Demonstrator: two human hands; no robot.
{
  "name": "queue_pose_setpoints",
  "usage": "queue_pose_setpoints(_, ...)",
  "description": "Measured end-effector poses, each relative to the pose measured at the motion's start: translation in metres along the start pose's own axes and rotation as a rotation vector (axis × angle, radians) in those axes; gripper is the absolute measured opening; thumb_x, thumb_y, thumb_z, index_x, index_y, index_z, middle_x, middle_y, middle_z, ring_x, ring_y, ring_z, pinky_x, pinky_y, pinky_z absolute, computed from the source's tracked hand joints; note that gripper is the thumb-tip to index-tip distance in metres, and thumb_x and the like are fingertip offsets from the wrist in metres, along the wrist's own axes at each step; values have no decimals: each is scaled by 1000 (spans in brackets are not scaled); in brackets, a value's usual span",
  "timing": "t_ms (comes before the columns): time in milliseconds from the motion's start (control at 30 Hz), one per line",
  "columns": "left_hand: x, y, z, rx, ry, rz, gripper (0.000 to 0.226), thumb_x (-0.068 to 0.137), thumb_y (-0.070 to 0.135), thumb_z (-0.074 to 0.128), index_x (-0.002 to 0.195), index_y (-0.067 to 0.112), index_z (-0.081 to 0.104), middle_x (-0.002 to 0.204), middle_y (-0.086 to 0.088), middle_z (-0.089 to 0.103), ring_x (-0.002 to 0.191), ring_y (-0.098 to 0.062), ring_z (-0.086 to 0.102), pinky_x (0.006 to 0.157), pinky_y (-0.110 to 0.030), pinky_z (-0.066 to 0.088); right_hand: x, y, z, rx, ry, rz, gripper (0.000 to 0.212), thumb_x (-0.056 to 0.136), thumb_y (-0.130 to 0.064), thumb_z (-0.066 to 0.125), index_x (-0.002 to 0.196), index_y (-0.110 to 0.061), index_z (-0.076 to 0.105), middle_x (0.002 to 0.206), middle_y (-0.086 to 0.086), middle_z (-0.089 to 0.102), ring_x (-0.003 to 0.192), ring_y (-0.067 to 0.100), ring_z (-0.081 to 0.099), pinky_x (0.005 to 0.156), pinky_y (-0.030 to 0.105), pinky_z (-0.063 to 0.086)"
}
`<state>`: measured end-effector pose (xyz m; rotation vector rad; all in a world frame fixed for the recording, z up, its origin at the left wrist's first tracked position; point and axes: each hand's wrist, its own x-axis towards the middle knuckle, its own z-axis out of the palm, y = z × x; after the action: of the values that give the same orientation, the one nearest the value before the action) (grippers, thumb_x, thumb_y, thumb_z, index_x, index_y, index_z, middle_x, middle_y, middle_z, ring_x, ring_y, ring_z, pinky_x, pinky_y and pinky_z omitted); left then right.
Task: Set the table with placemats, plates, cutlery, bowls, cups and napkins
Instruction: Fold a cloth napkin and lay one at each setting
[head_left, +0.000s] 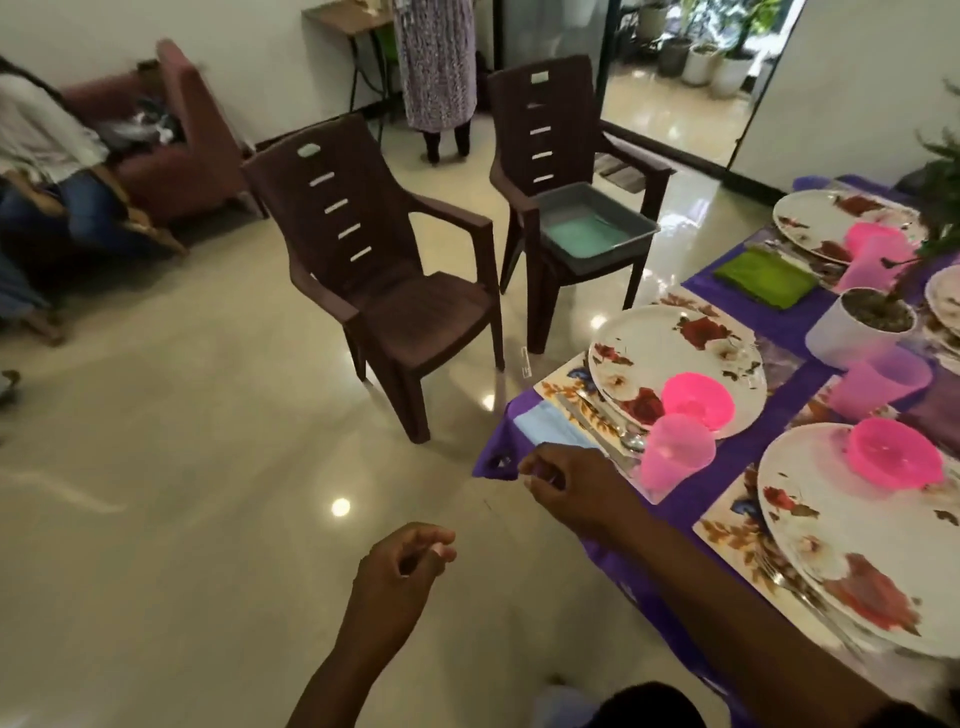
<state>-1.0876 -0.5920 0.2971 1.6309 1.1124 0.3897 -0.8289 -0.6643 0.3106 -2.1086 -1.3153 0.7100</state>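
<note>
Glossy floor tiles (208, 467), translucent plastic cup (675, 452), metal spoon (631, 439)

Both hands out in front, forearms bare. Left hand (402, 558) lower and nearer the body, forearm rising from bottom centre, fingers loosely curled toward the thumb, holding nothing. Right hand (563, 483) further out, arm running diagonally from lower right, back of hand up, fingers curled under; can't tell if it grips anything.
</note>
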Motion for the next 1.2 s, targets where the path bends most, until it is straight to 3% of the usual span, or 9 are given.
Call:
queue_pose_setpoints(133,39,5,-29,11,-30,2,30,98,10,65,94,38,76,92,6,80,85,-8,75,74,-19,57,36,-11,3,-5,19,57,17,96,-36,66,112,-33,73,103,-12,73,91,4,66,83,27,56)
queue_pose_setpoints(300,114,27,-57,65,-81,8,18,99,13,65,103,28,76,94,10,80,91,-7,75,83,-32,58,104,-14,4,57,49,118,15,94,-40,65,109,-40,67,90,-24,66,83,-5,63,69,9,45)
queue_pose_setpoints(467,192,44,-92,128,-75,-6,26,97,12,68,100,37,77,94,11,80,88,-6,75,85,-38,58,181,-17,13,155,39,138,11,92,-41,65,103,-41,67,91,-20,69,85,0,67,80,26,61)
queue_pose_setpoints(533,234,62,-99,137,-67,-11,32,97,12,68,95,43,76,92,11,80,84,-6,76,83,-36,59,218,-19,3,160,53,134,16,93,-41,64,107,-36,70,96,-16,71,88,4,67,84,31,60)
queue_pose_setpoints(600,280,84,-102,138,-64,20,29,97,10,67,96,37,77,92,10,80,84,-7,76,84,-39,60,256,-19,-15,153,93,121,22,94,-39,62,112,-30,71,102,-10,72,91,9,67,87,35,58)
queue_pose_setpoints(733,353,110,-92,159,-172,53,23,95,7,69,102,27,77,90,7,81,85,-11,77,83,-37,60,297,-8,-34,203,141,171,23,95,-41,62,114,-30,70,103,-12,72,92,5,67,86,28,58)
queue_pose_setpoints(933,451,151,-51,158,-381,123,20,99,10,66,109,25,75,99,1,80,91,-15,75,62,-23,60,332,29,-64,271,254,309,22,96,-42,64,114,-31,71,104,-13,71,91,4,67,85,23,57)
queue_pose_setpoints(1067,520,165,-28,265,-526,227,22,99,16,66,111,32,75,101,12,78,94,-7,74,77,-25,59,357,56,-71,293,324,431,18,96,-38,66,111,-30,72,102,-13,72,89,6,68,83,25,60)
queue_pose_setpoints(1200,586,184,-22,319,-640,278,22,99,16,66,110,32,75,103,13,78,99,-4,73,80,-19,55,389,66,-86,329,414,530,12,94,-36,67,103,-31,74,97,-14,72,87,6,68,79,27,59)
